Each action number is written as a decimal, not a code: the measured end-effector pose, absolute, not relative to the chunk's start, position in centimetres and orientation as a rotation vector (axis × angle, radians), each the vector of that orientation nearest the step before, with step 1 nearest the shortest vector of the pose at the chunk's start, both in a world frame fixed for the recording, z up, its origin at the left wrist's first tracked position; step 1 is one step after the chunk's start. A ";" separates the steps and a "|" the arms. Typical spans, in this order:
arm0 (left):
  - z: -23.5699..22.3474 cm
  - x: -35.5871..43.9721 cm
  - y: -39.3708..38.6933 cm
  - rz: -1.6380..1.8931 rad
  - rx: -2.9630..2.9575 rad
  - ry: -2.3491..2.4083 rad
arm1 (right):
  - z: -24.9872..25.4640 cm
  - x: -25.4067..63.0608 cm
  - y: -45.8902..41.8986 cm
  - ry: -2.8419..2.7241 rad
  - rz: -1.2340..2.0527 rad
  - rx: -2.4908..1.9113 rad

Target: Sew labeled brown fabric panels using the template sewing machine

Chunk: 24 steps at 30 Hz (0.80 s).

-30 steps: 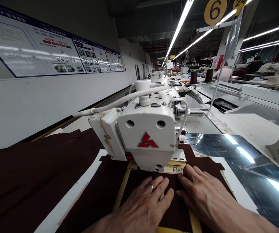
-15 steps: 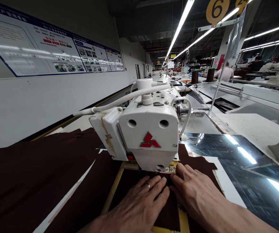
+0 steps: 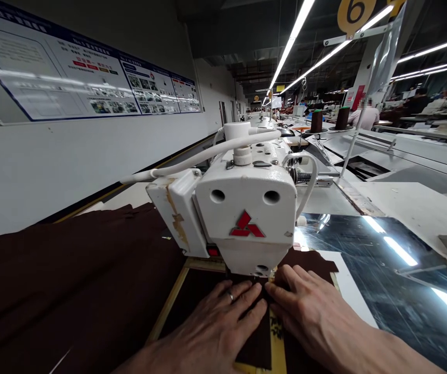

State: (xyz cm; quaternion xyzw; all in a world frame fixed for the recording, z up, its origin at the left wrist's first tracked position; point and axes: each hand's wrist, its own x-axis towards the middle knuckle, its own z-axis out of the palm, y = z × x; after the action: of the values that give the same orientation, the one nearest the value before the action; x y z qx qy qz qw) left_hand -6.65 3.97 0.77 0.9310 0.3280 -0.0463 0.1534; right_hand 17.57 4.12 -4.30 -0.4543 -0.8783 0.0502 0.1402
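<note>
Left hand (image 3: 207, 324) and right hand (image 3: 309, 311) lie open and flat, gripping nothing, pressing dark brown cloth (image 3: 252, 345) onto the wooden-edged template (image 3: 167, 304) under the white sewing head (image 3: 248, 213); even pressure suits this.

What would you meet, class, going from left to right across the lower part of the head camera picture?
brown cloth → left hand → right hand → dark shiny panel
</note>
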 end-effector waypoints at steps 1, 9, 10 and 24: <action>0.7 -6.8 4.1 -0.133 2.662 0.951 | -4.3 17.5 4.0 -2.547 0.155 -1.301; 1.0 -7.8 4.6 -0.129 2.615 0.944 | -5.1 17.5 3.1 -2.568 0.147 -1.217; 1.0 -7.9 4.6 -0.148 2.612 0.947 | -5.1 17.5 3.0 -2.561 0.125 -1.200; -0.5 -8.3 6.7 -0.053 2.684 0.911 | -6.0 18.0 2.2 -2.532 -0.061 -1.138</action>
State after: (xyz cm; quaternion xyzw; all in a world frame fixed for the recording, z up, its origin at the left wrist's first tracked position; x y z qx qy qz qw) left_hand -8.29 6.74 -0.49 0.9357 0.3175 -0.0185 0.1527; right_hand 18.02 2.20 -6.03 -0.4030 -0.8967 -0.0216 0.1815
